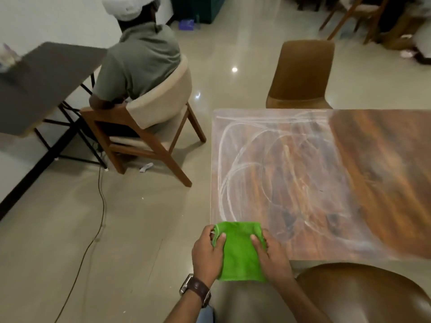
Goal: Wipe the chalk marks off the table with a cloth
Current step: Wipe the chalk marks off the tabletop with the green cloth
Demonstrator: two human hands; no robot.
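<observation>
A bright green cloth (240, 250) is folded flat at the near left corner of the wooden table (377, 173). My left hand (208, 252) grips its left edge, thumb on top. Along the cloth's right edge, my right hand (271, 255) holds it the same way. White chalk marks (247, 169), looping lines and smears, cover the left half of the tabletop beyond the cloth. The cloth's lower part hangs over the table's near edge.
A brown chair back (363, 292) stands just right of my arms, another brown chair (300, 75) at the table's far side. A seated person (140, 61) in a wooden armchair (149, 127) faces a dark desk (44, 82) at left. A cable (100, 206) runs across the floor.
</observation>
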